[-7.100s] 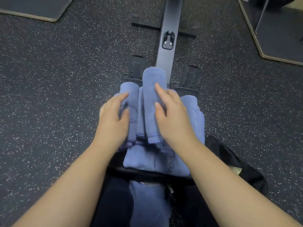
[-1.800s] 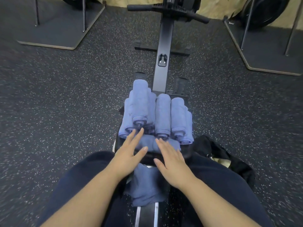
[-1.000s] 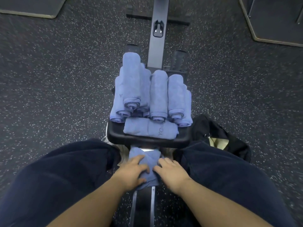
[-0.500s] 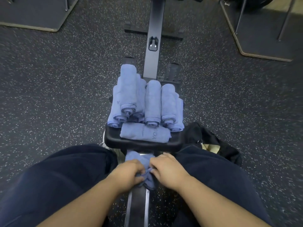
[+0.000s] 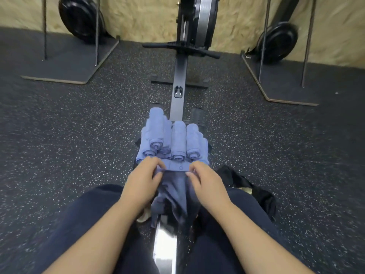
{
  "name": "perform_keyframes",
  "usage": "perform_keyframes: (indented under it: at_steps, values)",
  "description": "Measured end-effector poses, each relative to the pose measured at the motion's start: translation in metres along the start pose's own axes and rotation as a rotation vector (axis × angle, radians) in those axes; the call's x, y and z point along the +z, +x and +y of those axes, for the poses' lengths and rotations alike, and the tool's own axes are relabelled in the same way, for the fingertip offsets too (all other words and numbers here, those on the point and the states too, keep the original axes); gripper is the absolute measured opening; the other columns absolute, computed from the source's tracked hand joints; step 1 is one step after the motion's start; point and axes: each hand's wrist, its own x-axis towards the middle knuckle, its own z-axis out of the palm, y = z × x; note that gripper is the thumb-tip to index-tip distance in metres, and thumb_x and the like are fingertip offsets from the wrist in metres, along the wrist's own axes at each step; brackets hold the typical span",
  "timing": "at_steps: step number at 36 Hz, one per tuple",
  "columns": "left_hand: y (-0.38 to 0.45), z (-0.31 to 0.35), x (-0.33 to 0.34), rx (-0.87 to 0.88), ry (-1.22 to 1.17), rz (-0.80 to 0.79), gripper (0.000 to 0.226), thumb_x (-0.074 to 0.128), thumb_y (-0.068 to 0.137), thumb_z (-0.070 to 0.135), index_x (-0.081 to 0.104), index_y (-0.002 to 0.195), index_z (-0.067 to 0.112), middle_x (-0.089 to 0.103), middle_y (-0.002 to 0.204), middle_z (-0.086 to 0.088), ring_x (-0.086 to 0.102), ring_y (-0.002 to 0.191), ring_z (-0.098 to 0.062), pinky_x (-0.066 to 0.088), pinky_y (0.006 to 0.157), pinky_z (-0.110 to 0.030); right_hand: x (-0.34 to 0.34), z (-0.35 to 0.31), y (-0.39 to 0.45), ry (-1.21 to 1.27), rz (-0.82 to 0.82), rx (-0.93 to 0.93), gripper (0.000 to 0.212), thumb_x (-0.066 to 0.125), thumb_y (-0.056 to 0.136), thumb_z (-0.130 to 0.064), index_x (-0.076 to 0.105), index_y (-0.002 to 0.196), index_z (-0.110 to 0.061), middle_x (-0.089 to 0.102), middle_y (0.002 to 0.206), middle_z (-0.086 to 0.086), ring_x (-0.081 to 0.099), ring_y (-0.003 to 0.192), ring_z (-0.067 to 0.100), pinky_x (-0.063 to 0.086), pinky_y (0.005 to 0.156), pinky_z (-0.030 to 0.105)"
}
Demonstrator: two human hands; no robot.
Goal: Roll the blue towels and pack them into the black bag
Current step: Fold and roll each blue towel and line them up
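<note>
Several rolled blue towels lie side by side on the rowing machine's seat, ends facing me. A loose blue towel hangs down in front of the seat. My left hand pinches its top left corner and my right hand pinches its top right corner, stretching the upper edge flat between them. Another rolled towel lies crosswise just behind that edge. The black bag sits open on the floor to the right of my right knee, partly hidden by my leg.
The rowing machine's rail runs away from me to its flywheel housing by the wall. Grey platforms with weight plates stand at the far left and far right. Speckled rubber floor surrounds the machine.
Both hands have lifted the loose towel from low between my knees up to the seat's front edge and spread its top edge apart. The camera has tilted up toward the wall.
</note>
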Motion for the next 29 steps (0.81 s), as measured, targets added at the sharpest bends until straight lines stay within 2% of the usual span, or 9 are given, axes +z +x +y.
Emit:
perform_keyframes:
  at_steps: [6, 11, 17, 21, 25, 29]
  values:
    - [-0.006, 0.016, -0.034, 0.018, -0.070, 0.178, 0.032, 0.058, 0.083, 0.002, 0.052, 0.084, 0.034, 0.049, 0.083, 0.009, 0.049, 0.080, 0.004, 0.031, 0.067, -0.025, -0.023, -0.025, -0.004, 0.017, 0.126, -0.054, 0.006, 0.052, 0.096, -0.021, 0.055, 0.094, -0.017, 0.051, 0.091, -0.005, 0.051, 0.082, 0.023, 0.043, 0.073, 0.040]
    - [-0.013, 0.030, -0.063, 0.021, -0.075, 0.225, 0.021, 0.063, 0.082, 0.006, 0.059, 0.082, 0.026, 0.056, 0.081, 0.006, 0.051, 0.074, -0.003, 0.034, 0.067, -0.027, -0.041, -0.048, -0.006, -0.007, 0.208, -0.041, 0.008, 0.052, 0.097, -0.023, 0.055, 0.096, -0.016, 0.047, 0.091, -0.008, 0.050, 0.083, 0.022, 0.041, 0.072, 0.038]
    - [-0.020, 0.042, -0.097, 0.006, -0.054, 0.249, 0.015, 0.070, 0.082, 0.024, 0.060, 0.073, 0.030, 0.062, 0.072, 0.009, 0.056, 0.071, -0.009, 0.045, 0.070, -0.033, -0.060, -0.068, -0.007, -0.108, 0.245, -0.043, 0.014, 0.046, 0.099, -0.028, 0.052, 0.097, -0.015, 0.052, 0.096, 0.001, 0.052, 0.086, 0.029, 0.042, 0.071, 0.040]
    - [-0.026, 0.051, -0.117, 0.021, -0.045, 0.286, 0.016, 0.073, 0.081, 0.024, 0.061, 0.073, 0.030, 0.064, 0.072, 0.011, 0.059, 0.072, -0.011, 0.047, 0.070, -0.033, -0.078, -0.077, -0.009, -0.052, 0.341, 0.020, 0.011, 0.043, 0.099, -0.028, 0.048, 0.092, -0.022, 0.054, 0.095, 0.000, 0.052, 0.083, 0.027, 0.042, 0.073, 0.040]
    - [-0.031, 0.064, -0.127, 0.012, -0.051, 0.301, 0.016, 0.072, 0.081, 0.026, 0.060, 0.073, 0.030, 0.064, 0.074, 0.011, 0.058, 0.074, -0.008, 0.041, 0.066, -0.028, -0.096, -0.094, -0.009, -0.057, 0.315, 0.033, 0.014, 0.046, 0.098, -0.028, 0.047, 0.087, -0.019, 0.054, 0.085, -0.002, 0.050, 0.079, 0.024, 0.039, 0.068, 0.036]
    - [-0.030, 0.089, -0.126, 0.040, -0.129, 0.266, 0.011, 0.072, 0.081, 0.029, 0.061, 0.079, 0.031, 0.065, 0.077, 0.013, 0.060, 0.078, -0.012, 0.045, 0.070, -0.030, -0.107, -0.117, -0.008, 0.012, 0.301, 0.027, 0.015, 0.054, 0.094, -0.030, 0.054, 0.084, -0.020, 0.056, 0.080, -0.004, 0.053, 0.081, 0.022, 0.041, 0.071, 0.033]
